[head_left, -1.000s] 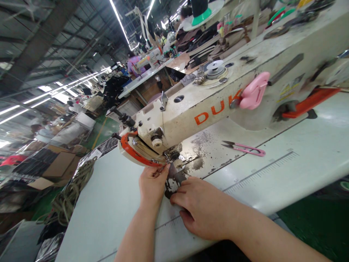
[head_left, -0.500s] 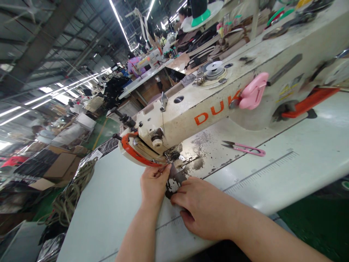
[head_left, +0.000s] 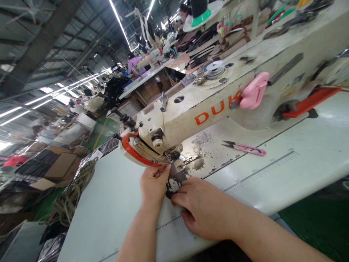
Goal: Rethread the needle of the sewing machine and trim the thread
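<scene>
A small dark piece of material (head_left: 174,181) lies under the needle area of a cream sewing machine (head_left: 218,91) with orange letters. My left hand (head_left: 154,185) rests on the left of the piece, fingers curled and pinching its edge by the presser foot. My right hand (head_left: 204,207) presses down on the near right side of the piece, fingers closed over it. Both hands sit on the pale green table (head_left: 109,203).
Pink thread snips (head_left: 245,148) lie on the machine bed to the right. A pink clip (head_left: 253,95) and an orange lever (head_left: 308,102) stick out of the machine body. A rope coil (head_left: 71,193) hangs off the table's left edge. Other workers and cluttered benches fill the background.
Almost nothing has moved. My left hand has crept slightly right and up towards the needle; the piece and my right hand stay put.
</scene>
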Demonstrator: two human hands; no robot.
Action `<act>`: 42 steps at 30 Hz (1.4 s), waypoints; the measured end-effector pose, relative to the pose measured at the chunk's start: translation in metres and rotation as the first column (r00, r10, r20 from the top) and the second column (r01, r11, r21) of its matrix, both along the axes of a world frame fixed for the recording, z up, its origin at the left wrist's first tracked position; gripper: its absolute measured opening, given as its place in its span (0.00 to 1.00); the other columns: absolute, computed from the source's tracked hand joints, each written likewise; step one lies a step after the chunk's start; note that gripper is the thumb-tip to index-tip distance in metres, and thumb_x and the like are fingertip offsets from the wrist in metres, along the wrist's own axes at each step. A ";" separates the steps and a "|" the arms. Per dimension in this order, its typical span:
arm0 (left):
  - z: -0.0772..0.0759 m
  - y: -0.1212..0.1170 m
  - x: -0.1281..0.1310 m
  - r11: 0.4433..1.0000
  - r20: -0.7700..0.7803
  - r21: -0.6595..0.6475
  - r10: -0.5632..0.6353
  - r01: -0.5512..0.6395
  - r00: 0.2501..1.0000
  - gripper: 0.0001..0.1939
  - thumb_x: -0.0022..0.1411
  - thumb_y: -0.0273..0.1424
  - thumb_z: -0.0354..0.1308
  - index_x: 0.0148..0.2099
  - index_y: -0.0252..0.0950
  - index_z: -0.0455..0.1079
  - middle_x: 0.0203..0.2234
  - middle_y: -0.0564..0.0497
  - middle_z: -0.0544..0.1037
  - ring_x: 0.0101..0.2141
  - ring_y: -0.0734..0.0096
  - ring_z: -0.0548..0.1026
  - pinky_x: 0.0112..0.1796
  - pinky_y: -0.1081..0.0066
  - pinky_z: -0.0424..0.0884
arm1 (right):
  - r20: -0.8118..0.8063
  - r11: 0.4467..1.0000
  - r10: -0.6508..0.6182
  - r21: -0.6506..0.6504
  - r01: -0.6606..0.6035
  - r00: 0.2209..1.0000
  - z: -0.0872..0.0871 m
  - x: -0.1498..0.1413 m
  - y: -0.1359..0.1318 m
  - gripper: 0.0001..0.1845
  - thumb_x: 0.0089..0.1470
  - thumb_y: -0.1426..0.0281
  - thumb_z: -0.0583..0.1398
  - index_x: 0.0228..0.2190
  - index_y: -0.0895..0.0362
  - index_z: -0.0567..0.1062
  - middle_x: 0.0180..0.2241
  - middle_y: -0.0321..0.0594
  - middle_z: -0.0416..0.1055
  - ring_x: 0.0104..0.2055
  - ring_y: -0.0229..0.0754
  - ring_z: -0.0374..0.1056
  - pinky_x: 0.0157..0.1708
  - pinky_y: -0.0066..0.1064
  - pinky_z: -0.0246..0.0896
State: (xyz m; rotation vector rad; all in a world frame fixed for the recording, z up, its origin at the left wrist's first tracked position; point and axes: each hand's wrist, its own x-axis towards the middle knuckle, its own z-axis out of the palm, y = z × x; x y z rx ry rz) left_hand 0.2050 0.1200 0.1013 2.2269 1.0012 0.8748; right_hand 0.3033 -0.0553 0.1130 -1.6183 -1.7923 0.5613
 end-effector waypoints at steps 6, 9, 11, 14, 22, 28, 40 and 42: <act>-0.001 -0.001 0.001 1.000 0.008 -0.001 0.009 -0.009 1.000 0.15 0.51 0.45 0.68 0.26 0.39 0.82 0.23 0.51 0.75 0.24 0.68 0.71 0.26 0.70 0.65 | -0.010 1.000 -0.005 0.013 0.005 1.000 -0.001 0.000 0.000 0.05 0.60 0.71 0.63 0.38 0.58 0.78 0.40 0.45 0.80 0.46 0.51 0.73 0.53 0.42 0.62; -0.002 0.000 0.000 1.000 0.013 -0.008 0.008 -0.008 1.000 0.14 0.51 0.45 0.68 0.27 0.39 0.82 0.23 0.51 0.75 0.25 0.68 0.71 0.27 0.70 0.65 | -0.001 1.000 -0.005 0.018 0.005 1.000 -0.001 0.000 0.000 0.05 0.60 0.71 0.63 0.38 0.58 0.78 0.39 0.45 0.80 0.45 0.50 0.73 0.52 0.42 0.61; -0.002 0.000 0.000 1.000 0.014 -0.008 0.004 -0.004 1.000 0.14 0.52 0.44 0.68 0.28 0.39 0.82 0.24 0.51 0.76 0.26 0.68 0.72 0.28 0.70 0.66 | 0.004 1.000 -0.007 0.014 0.007 1.000 0.000 0.000 0.000 0.05 0.60 0.71 0.63 0.39 0.58 0.79 0.39 0.45 0.80 0.45 0.50 0.73 0.52 0.42 0.61; -0.001 0.001 0.000 1.000 0.006 -0.007 0.010 -0.010 1.000 0.14 0.52 0.45 0.69 0.28 0.39 0.82 0.24 0.51 0.75 0.26 0.68 0.72 0.27 0.70 0.66 | 0.002 1.000 -0.007 -0.001 0.007 1.000 0.001 0.000 0.000 0.06 0.60 0.71 0.63 0.39 0.58 0.79 0.39 0.45 0.79 0.45 0.50 0.73 0.53 0.42 0.62; -0.001 -0.001 0.000 1.000 0.010 -0.016 0.000 0.000 1.000 0.13 0.51 0.44 0.69 0.28 0.39 0.83 0.23 0.51 0.74 0.25 0.68 0.71 0.27 0.70 0.66 | 0.003 1.000 0.001 -0.006 -0.001 1.000 0.002 0.000 -0.001 0.07 0.61 0.71 0.62 0.41 0.58 0.79 0.40 0.45 0.80 0.46 0.51 0.73 0.54 0.42 0.62; -0.001 0.000 0.000 1.000 0.006 -0.006 -0.002 0.002 1.000 0.14 0.51 0.45 0.69 0.28 0.39 0.83 0.22 0.51 0.75 0.25 0.68 0.71 0.27 0.70 0.65 | 0.006 1.000 0.000 -0.018 0.000 1.000 0.002 0.000 0.000 0.05 0.61 0.71 0.63 0.39 0.58 0.79 0.40 0.44 0.79 0.45 0.50 0.73 0.53 0.42 0.62; -0.004 -0.001 -0.002 0.999 0.062 -0.019 -0.026 0.027 0.998 0.13 0.53 0.44 0.69 0.30 0.38 0.84 0.24 0.52 0.75 0.21 0.74 0.67 0.22 0.72 0.61 | 0.007 1.000 -0.009 0.001 0.009 1.000 0.000 -0.001 0.000 0.05 0.61 0.71 0.63 0.39 0.58 0.78 0.40 0.43 0.79 0.46 0.50 0.73 0.54 0.42 0.62; -0.005 0.000 -0.003 0.999 0.063 -0.012 -0.035 0.036 0.997 0.13 0.54 0.43 0.70 0.31 0.38 0.84 0.25 0.52 0.75 0.21 0.74 0.67 0.23 0.72 0.62 | 0.007 1.000 -0.012 0.004 0.012 1.000 -0.001 -0.002 0.000 0.05 0.61 0.71 0.63 0.39 0.58 0.78 0.40 0.44 0.79 0.46 0.50 0.73 0.54 0.41 0.62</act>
